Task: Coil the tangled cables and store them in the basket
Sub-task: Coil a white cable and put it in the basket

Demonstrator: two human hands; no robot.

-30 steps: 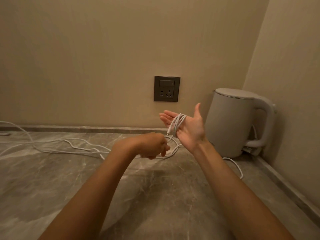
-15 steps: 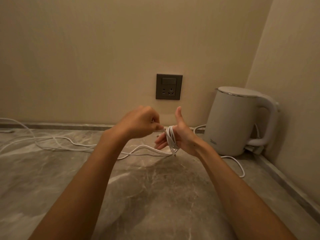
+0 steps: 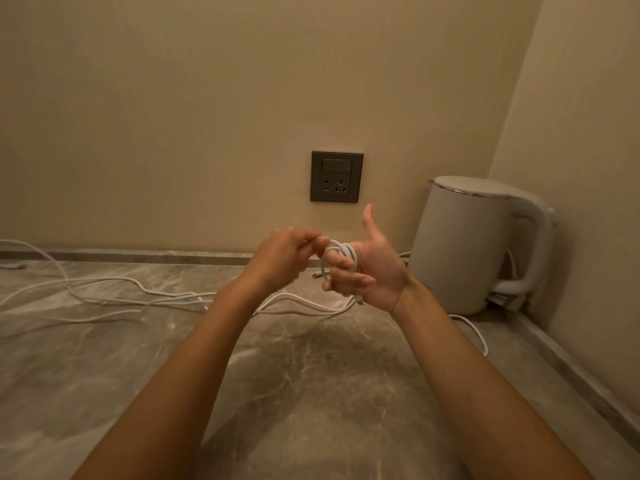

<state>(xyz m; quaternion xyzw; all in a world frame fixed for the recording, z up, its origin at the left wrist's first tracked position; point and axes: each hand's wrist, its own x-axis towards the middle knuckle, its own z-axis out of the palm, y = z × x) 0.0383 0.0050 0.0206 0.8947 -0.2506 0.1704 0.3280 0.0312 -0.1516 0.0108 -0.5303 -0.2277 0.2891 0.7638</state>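
Left grip: the left grip (image 3: pixel 291 252), at the centre of the frame, pinches a strand of the cable (image 3: pixel 341 251) between thumb and fingertips, right against the coil. A second ago it was lower, close to the surface (image 3: pixel 311 393) and under the other palm, so it has carried the strand up and over.
Right grip: the right grip (image 3: pixel 375 275), just right of centre, has its thumb pointing up and its fingers curled in, with the white loops wound round them. A second ago this palm was flat and spread, with the loops lying across it.
Cable: the coil sits on the right fingers. A short end hangs below that palm. The rest drops from the coil and trails across the surface to the left edge of the frame.
Meaning: another turn is going onto the coil, and the curled fingers now keep the loops from sliding off.
Progress: judged early, as long loose runs lie on the left of the surface.
Basket: not in view.
Nearby: a kettle (image 3: pixel 464 244) at the right and a wall socket (image 3: pixel 336 176) above the hands, both apart from the coil.
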